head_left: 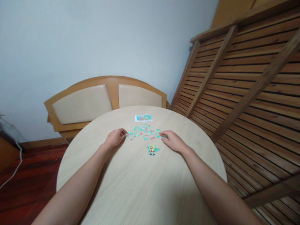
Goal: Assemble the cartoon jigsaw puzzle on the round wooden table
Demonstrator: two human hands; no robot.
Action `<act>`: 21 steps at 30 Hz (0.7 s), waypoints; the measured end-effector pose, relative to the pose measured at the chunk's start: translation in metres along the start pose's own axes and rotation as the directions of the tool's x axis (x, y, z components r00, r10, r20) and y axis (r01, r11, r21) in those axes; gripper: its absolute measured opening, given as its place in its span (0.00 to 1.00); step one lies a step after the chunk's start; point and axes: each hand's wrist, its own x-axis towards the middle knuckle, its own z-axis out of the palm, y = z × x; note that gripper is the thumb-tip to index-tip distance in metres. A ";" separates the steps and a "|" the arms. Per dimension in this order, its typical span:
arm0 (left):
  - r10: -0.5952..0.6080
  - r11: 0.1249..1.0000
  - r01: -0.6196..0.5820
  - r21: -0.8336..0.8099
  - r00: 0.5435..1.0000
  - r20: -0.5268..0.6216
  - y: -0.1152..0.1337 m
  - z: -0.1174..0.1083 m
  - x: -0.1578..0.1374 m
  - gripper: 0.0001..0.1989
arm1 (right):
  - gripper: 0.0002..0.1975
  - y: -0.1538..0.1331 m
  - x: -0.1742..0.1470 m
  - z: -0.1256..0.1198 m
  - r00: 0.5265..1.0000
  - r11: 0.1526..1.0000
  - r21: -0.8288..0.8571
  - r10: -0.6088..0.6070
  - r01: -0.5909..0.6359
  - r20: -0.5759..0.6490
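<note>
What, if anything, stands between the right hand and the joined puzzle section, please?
Nothing visible does: the right hand is beside the scattered pieces, with only tabletop showing between it and the joined section.

Counter (131, 190) was round, pale wood-look top, grain visible, soft shadow over near right part. Picture card (143, 118) lay flat close to far edge, mostly teal with pink and yellow cartoon figures, white strip down left side. Messy spread of loose jigsaw pieces (141, 133) sat just this side of it, mostly teal, some pink, prints too tiny to read tbh. Nearer still was joined-up patch (152, 149), yellow square cartoon character plus teal bits, apart from loose stuff.
</note>
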 end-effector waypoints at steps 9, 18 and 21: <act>-0.056 0.998 0.056 0.003 0.998 -0.026 -0.005 -0.003 0.001 0.14 | 0.18 0.008 -0.001 0.001 0.999 0.999 0.010 0.049 -0.049 -0.009; -0.103 0.994 0.103 0.028 0.995 0.006 -0.013 -0.009 0.000 0.15 | 0.17 0.011 0.000 0.003 0.999 0.999 -0.021 0.031 -0.031 0.005; -0.093 0.995 0.092 0.028 0.995 0.026 -0.015 -0.007 0.001 0.15 | 0.16 0.009 0.000 0.003 1.000 0.999 -0.021 0.027 -0.027 0.006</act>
